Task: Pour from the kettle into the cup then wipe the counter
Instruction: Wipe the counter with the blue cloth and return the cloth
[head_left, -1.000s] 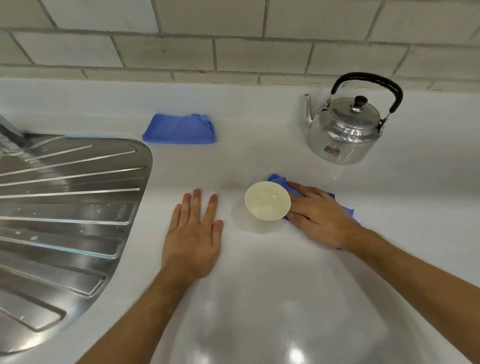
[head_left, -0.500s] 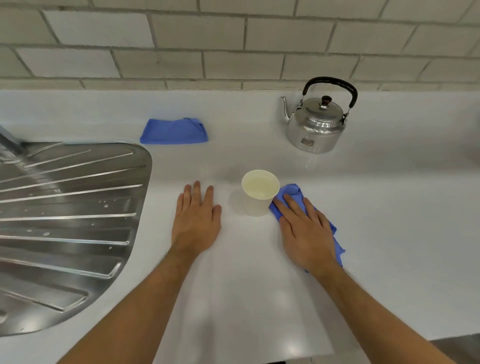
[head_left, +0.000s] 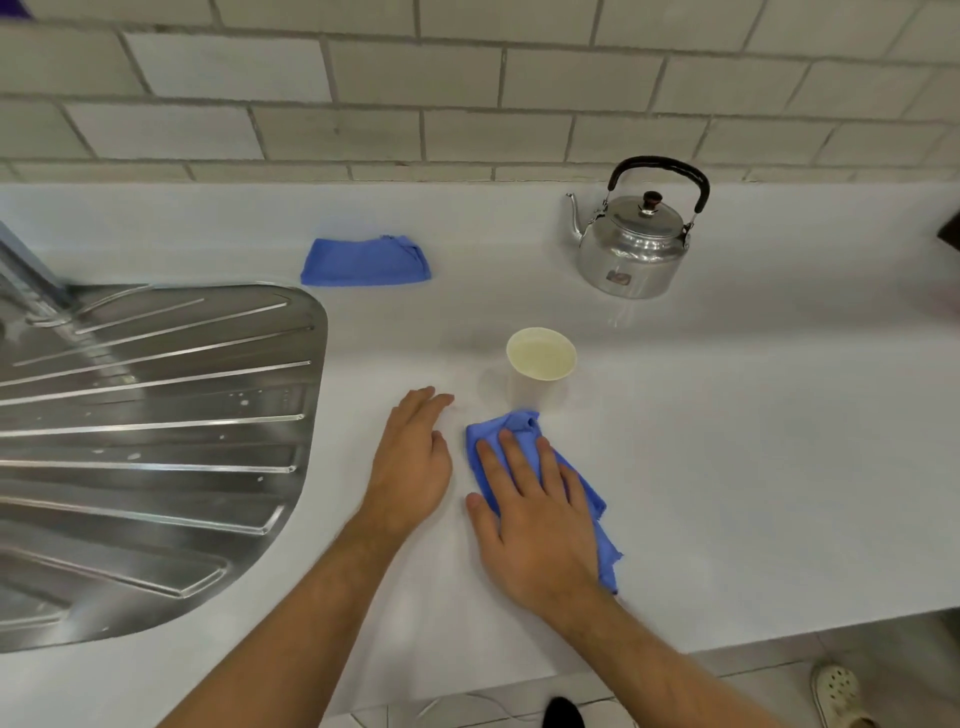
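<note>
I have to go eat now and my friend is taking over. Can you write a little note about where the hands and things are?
Right hand: flat, pressing the blue cloth on the counter, just in front of the cup.
Left hand: open, resting on the counter, holding nothing.
Kettle: upright at the back right, near the wall.
Spare folded cloth: at the back.
Done: kettle put down; the cup seems to hold liquid.
Left: finish wiping.

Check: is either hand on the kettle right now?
No, the kettle stands alone near the wall; the right hand presses the blue cloth, the left hand rests on the counter.
</note>
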